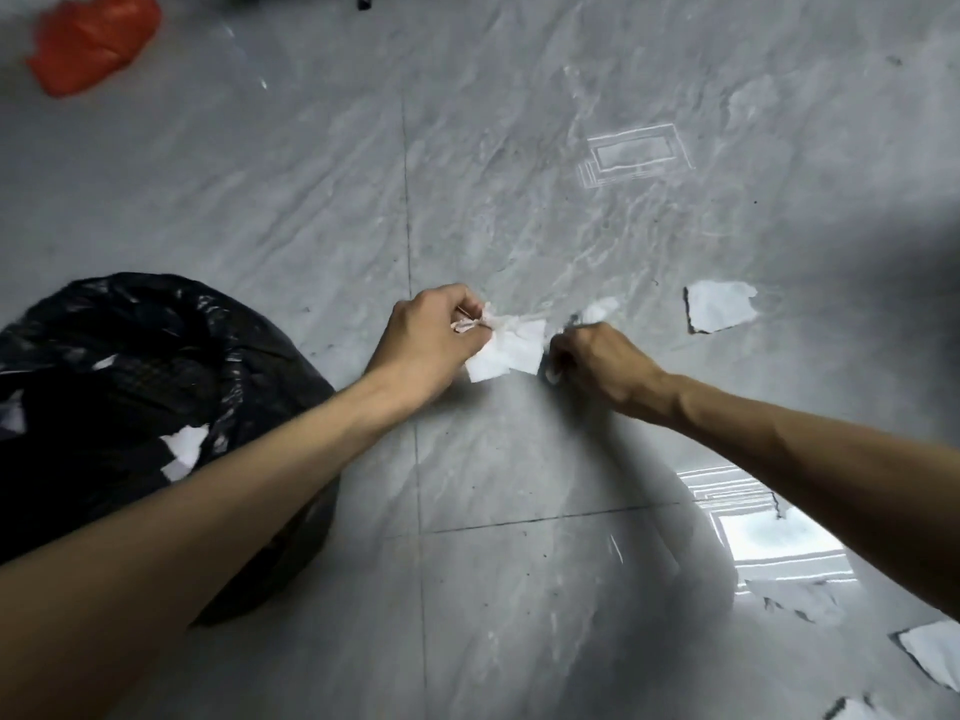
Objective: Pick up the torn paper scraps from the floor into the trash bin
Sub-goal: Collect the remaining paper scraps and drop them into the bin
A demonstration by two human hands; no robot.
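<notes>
My left hand [423, 345] is closed around a bunch of white paper scraps [506, 350] that stick out to its right, just above the grey tiled floor. Close beside it, my right hand [597, 363] is curled with its fingertips on a small white scrap [602, 309] on the floor. Another torn white scrap [719, 306] lies flat further right. The trash bin [130, 387], lined with a black bag, stands at the left under my left forearm, and white scraps [184, 449] show inside it.
More torn paper lies at the lower right: one scrap [932, 659] by the frame edge, one [805, 600] under my right forearm, one [852, 711] at the bottom. An orange plastic bag [93, 41] sits at the far left. The glossy floor reflects a window.
</notes>
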